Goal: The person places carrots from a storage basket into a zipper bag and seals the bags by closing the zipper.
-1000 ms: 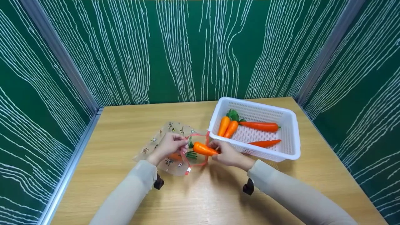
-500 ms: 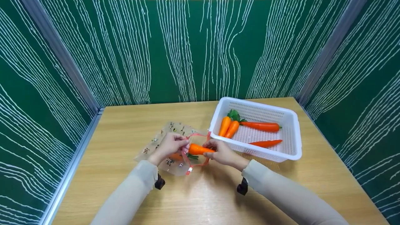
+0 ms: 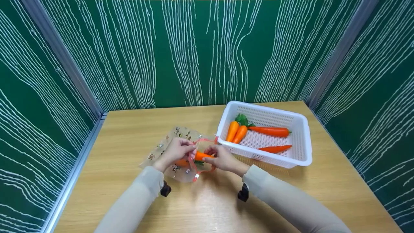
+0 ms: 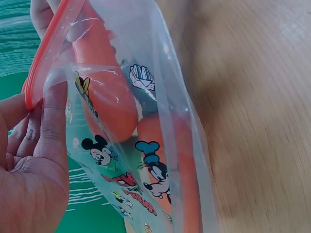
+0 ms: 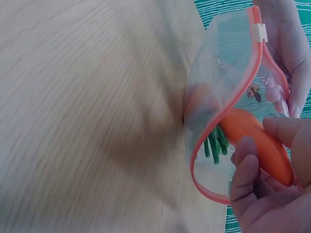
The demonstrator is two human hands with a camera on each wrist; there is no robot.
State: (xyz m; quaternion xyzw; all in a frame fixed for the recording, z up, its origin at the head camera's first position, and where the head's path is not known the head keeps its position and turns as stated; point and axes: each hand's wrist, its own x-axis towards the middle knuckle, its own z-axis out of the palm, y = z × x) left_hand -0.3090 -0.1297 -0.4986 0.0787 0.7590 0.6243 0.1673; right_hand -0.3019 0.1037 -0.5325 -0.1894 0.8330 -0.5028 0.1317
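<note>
My left hand [image 3: 177, 149] pinches the red zip edge of a clear zip bag [image 4: 146, 97] printed with cartoon figures. The bag's mouth gapes toward the right, with a white slider [image 5: 259, 32] on its rim. In my right hand [image 3: 223, 158] is an orange carrot [image 5: 257, 141], gripped by its narrow end between thumb and fingers. Its thick end is inside the bag's mouth. Another carrot [image 4: 187, 160] lies deeper in the bag, its green stalks [image 5: 216, 143] showing near the opening in the right wrist view.
A white perforated basket [image 3: 307, 136] stands to the right of the bag. Inside lie two short orange carrots [image 3: 239, 134] with green leaves, a long red-orange carrot [image 3: 271, 130] and a thin one [image 3: 276, 149]. Wooden table [image 3: 129, 129] lies beneath; green walls [image 3: 129, 55] rise around it.
My right hand has moved left, carrying the carrot through the bag's mouth, so less of it shows outside. The left hand stays at the bag's edge; the basket has not moved.
</note>
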